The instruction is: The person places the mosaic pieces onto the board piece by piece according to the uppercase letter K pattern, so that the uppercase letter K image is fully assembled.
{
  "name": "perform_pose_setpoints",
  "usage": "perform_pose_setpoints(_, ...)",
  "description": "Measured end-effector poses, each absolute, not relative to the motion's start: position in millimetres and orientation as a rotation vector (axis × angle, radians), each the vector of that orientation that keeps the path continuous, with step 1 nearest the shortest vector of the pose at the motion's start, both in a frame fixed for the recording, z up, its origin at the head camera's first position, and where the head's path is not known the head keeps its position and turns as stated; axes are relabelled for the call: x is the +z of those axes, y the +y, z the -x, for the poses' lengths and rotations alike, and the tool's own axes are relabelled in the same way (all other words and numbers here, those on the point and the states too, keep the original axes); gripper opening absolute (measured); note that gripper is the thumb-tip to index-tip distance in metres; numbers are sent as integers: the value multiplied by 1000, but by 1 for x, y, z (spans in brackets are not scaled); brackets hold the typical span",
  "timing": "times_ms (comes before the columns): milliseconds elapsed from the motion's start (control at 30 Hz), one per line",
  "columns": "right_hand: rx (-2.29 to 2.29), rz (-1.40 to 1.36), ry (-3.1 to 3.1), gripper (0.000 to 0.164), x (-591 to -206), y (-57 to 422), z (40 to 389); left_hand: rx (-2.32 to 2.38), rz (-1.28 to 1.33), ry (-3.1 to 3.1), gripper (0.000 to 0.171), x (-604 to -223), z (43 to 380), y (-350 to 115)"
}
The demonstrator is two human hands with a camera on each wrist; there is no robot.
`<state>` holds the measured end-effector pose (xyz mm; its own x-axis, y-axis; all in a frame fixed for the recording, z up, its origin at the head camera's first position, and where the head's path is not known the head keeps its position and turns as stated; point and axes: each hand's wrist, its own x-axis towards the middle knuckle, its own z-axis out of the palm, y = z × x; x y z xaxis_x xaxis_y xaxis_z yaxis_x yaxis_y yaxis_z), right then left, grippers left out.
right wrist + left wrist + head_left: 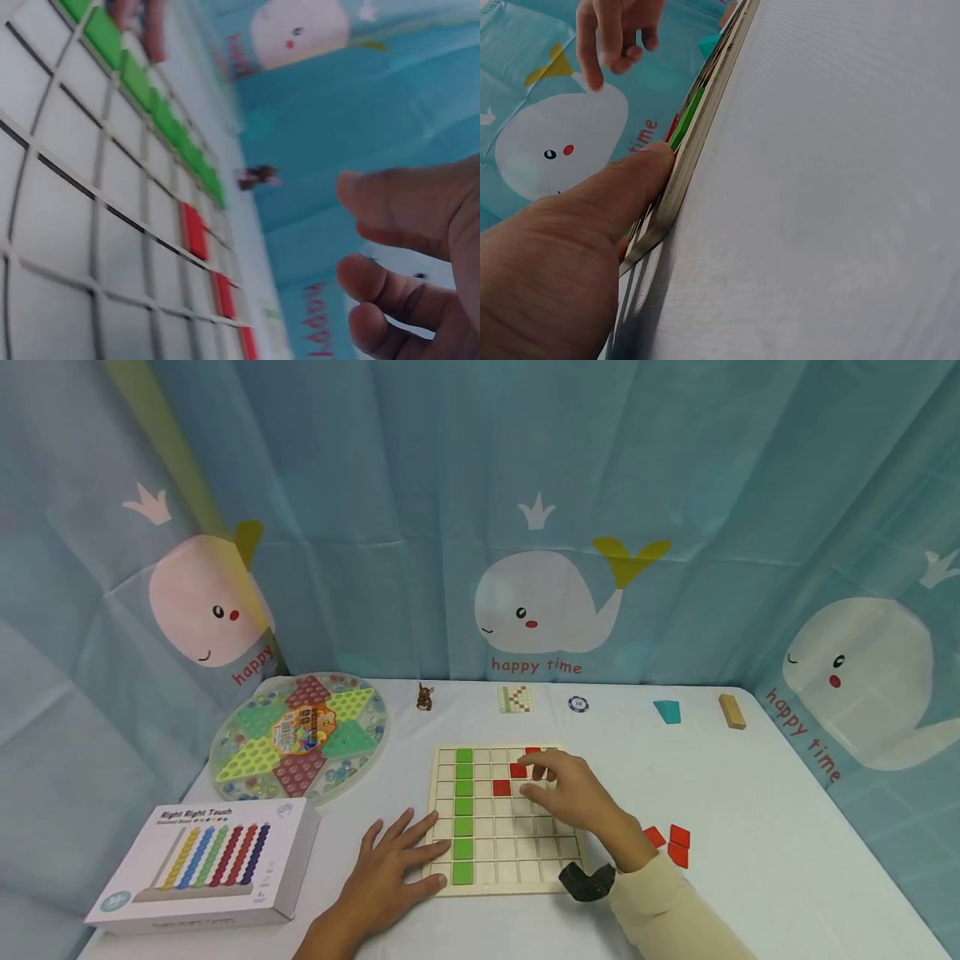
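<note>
A wooden grid board (pixel 483 890) lies flat on the table, with a column of green square tiles (pixel 463 806) near its left side and three red square tiles (pixel 501 788) set diagonally towards its upper right. My left hand (pixel 384 877) rests on the board's left edge with fingers spread; the left wrist view shows its thumb (pixel 634 180) against the rim. Above the right half of the board hovers my right hand (pixel 576 793). In the right wrist view, its thumb (pixel 405 202) and bent fingers stand apart with nothing between them. Three loose red tiles (pixel 678 836) lie right of the board.
A round star-patterned game board (pixel 348 772) and a white game box (pixel 217 860) stand at the left. Along the back edge sit a brown figurine (pixel 424 697), a patterned card (pixel 516 699), a chip (pixel 578 703), a teal block (pixel 667 712) and a wooden block (pixel 732 712).
</note>
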<state>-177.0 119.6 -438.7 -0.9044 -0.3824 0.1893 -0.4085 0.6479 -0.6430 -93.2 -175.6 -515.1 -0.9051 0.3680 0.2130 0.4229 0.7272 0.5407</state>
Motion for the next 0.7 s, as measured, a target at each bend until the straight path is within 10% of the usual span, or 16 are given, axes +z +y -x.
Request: perform_pose_setpoints(700, 1035, -608, -2684, 40, -432, 246, 136, -949, 642, -2857, 47, -511, 92, -174)
